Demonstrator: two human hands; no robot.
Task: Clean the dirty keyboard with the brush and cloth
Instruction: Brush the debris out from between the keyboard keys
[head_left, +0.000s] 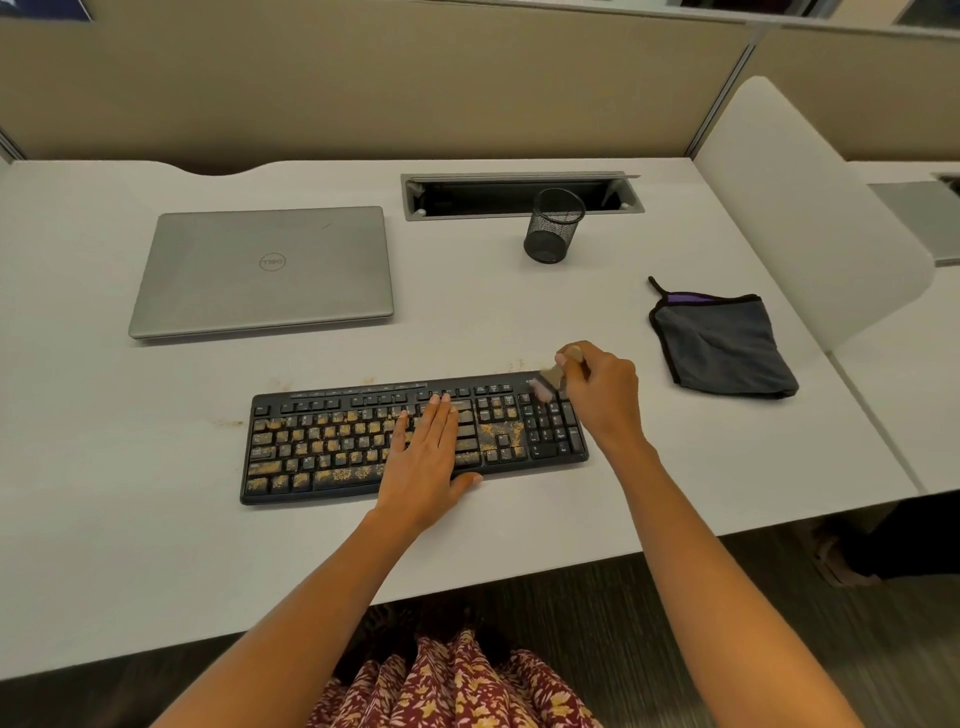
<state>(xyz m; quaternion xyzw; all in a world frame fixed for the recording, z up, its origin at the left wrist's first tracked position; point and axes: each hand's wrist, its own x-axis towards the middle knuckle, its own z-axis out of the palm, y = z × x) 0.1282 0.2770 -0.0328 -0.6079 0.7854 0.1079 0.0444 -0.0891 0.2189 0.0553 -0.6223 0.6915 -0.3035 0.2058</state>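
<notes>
- On the bench (156, 519), our keyboard (322, 447) lies near the front edge, tan grit across its keys.
- Our left hand (426, 462) rests flat on the keys, fingers straight.
- Our right hand (602, 395) grips the brush (553, 376), bristles at the numpad's top corner.
- Cloth (722, 345) lies right of the keyboard, apart.

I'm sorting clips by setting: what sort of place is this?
Most likely an office cubicle: fabric partition panels behind a white desk, with a closed laptop and a recessed cable tray.
</notes>
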